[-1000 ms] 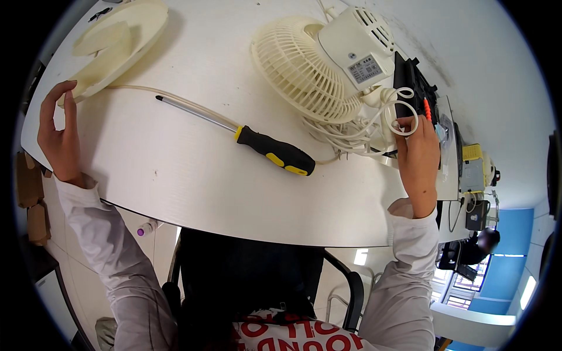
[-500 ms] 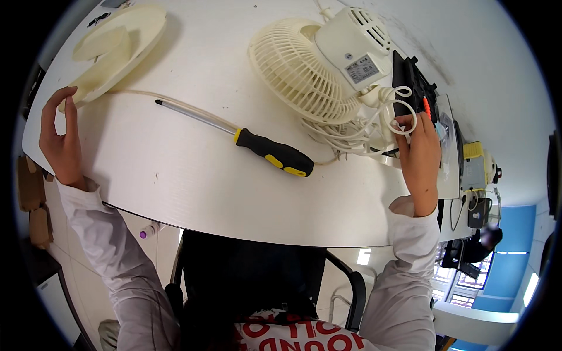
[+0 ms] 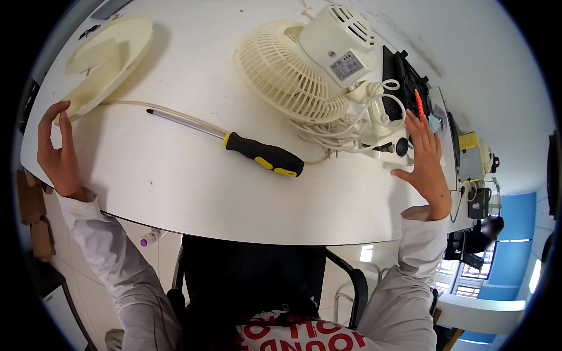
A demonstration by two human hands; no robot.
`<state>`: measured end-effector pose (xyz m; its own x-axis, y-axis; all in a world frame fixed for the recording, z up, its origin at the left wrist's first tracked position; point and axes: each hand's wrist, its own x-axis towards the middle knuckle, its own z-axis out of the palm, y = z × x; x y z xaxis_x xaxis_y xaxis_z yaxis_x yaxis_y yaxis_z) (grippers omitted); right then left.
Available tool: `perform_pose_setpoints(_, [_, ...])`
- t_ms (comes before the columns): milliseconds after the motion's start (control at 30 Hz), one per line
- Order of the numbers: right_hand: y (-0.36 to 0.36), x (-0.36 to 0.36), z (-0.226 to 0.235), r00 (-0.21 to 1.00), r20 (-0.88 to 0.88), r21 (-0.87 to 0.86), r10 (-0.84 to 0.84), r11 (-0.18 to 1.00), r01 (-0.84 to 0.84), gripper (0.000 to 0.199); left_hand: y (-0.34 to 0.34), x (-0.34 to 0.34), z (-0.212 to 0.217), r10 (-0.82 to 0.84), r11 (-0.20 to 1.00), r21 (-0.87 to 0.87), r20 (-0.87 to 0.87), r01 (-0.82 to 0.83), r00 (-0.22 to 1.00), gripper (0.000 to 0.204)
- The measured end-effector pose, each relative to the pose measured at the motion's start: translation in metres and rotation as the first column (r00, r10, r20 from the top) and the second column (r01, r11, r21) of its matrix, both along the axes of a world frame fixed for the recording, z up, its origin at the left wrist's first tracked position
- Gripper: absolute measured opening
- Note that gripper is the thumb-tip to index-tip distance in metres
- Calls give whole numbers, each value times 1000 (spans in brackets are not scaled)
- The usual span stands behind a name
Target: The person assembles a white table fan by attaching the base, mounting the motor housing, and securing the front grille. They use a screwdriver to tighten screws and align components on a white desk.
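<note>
My left hand [image 3: 63, 167] is curled, thumb and forefinger narrowly apart at the near end of a cream oval cover [image 3: 132, 61]. The fingertips meet its rim, though I can't tell how firmly they grip. The cover reaches away from that hand, its inside showing, and I make out no lettering on it.

A thin pale cord [image 3: 132, 103] runs from the cover toward my right. Between my hands lies a screwdriver [image 3: 263, 155], tip toward the left hand, its handle black with yellow patches.

Below, upside down to the view, my shirt [image 3: 293, 339] carries large red capital letters.

Beyond the screwdriver, ahead of my right hand and to its left, the cream fan [image 3: 304, 73] leans over. A pale label [image 3: 346, 65] on its motor housing bears small dark print. White cable [image 3: 328, 137] lies bundled under the grille and loops toward my right hand [image 3: 427, 164], which is spread wide, fingertips just beside the loop; I can't tell if they touch. Past those fingertips sits a black case [image 3: 404, 73] with an orange-red rod [image 3: 419, 102].
</note>
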<state>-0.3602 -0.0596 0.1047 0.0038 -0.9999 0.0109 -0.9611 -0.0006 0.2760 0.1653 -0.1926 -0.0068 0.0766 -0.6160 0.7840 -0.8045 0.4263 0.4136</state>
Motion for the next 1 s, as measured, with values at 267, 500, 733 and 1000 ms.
perform_pose_setpoints(267, [-4, -14, -5, 984, 103, -151, 142, 980, -126, 98, 1, 1, 2, 11, 1000, 0, 14, -11, 1000, 15])
perform_pose_setpoints(500, [2, -11, -3, 978, 104, -169, 182, 972, -163, 92, 1, 2, 3, 16, 999, 30, -26, -15, 1000, 14])
perform_pose_setpoints(733, [20, -5, 0, 977, 100, -205, 186, 965, -163, 97, 1, -16, 7, 28, 999, -28, -53, -30, 998, 11])
perform_pose_setpoints(1000, [22, -32, -5, 891, 387, -251, 236, 957, -144, 97, 11, -48, 28, -174, 985, 10, 89, 173, 981, 18])
